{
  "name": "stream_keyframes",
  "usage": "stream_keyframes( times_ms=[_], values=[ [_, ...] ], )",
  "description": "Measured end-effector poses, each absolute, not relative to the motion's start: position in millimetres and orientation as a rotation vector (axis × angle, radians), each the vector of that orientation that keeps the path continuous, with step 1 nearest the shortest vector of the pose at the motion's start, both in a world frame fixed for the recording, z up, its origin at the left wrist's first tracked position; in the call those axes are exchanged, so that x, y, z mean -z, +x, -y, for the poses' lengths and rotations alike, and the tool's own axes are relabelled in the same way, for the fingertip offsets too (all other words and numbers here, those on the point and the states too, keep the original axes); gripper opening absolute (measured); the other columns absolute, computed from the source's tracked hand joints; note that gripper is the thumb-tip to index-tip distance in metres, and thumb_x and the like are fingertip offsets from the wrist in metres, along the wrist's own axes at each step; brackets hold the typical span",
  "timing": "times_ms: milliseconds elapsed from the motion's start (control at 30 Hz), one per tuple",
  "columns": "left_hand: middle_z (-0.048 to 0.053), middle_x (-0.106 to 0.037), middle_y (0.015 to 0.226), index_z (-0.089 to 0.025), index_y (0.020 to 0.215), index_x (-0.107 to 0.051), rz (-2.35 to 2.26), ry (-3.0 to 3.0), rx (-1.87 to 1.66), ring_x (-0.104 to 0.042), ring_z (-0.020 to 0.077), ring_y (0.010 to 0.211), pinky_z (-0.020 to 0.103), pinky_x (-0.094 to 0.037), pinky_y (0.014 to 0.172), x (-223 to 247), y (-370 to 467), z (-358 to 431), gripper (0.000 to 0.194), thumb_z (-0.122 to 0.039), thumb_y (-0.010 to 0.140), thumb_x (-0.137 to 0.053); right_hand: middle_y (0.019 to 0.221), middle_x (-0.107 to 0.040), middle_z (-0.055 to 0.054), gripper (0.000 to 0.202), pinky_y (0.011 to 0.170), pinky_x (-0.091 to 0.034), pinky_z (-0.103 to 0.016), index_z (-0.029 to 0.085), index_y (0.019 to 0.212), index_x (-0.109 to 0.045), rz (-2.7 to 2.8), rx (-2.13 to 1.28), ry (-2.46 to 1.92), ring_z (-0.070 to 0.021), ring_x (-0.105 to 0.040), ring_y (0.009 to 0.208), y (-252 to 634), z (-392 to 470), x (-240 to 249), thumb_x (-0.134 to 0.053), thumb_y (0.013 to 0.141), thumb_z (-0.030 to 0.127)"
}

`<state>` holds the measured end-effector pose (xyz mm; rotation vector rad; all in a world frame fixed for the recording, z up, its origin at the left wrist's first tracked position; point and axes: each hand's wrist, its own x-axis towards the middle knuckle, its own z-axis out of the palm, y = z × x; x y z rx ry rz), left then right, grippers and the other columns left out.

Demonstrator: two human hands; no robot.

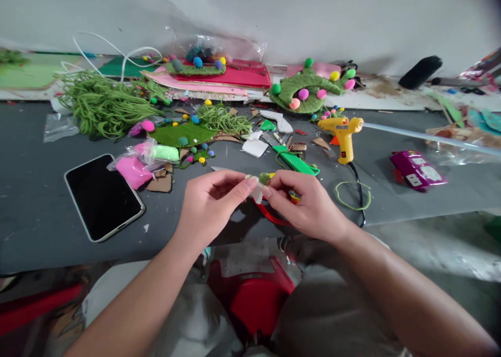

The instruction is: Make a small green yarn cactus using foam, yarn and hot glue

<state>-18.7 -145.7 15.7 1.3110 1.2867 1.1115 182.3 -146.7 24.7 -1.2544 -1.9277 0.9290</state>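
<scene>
My left hand (215, 200) and my right hand (301, 203) meet above the table's front edge, fingertips pinched together. Between them is a small whitish piece (257, 194), thin like paper or film; its exact kind is unclear. A small green lump (264, 178) shows right at the fingertips, and I cannot tell whether it is joined to the white piece. Beneath my right hand lies a red curved handle (270, 215), perhaps of scissors, mostly covered. A green box-cutter-like tool (295, 160) rests just beyond my hands.
A yellow glue gun (342, 138) stands at right, its cord running to the table's front edge. A tablet (104, 198) lies at left beside bagged pink clay (133, 171). Green yarn (105, 104), pompom-covered green shapes (301, 91) and a purple packet (417, 170) lie around.
</scene>
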Motion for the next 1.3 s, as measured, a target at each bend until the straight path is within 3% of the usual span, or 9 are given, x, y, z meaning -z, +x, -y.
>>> stream_keyframes(
  times_ms=[1300],
  values=[
    [0.001,-0.077,0.075,-0.021,0.082,-0.08,-1.256,1.326,-1.131,-0.067,0.0122,0.065,0.019,-0.054,0.059,-15.7,-18.1,144.4,0.023,-0.044,0.081,-0.084,0.064,-0.047,0.005,0.03,0.055,-0.034,-0.023,0.018,0.073,-0.054,1.938,-0.927,-1.258,-0.0083,-0.038,0.06,180.8,147.1,-26.2,-0.061,0.098,0.034]
  ],
)
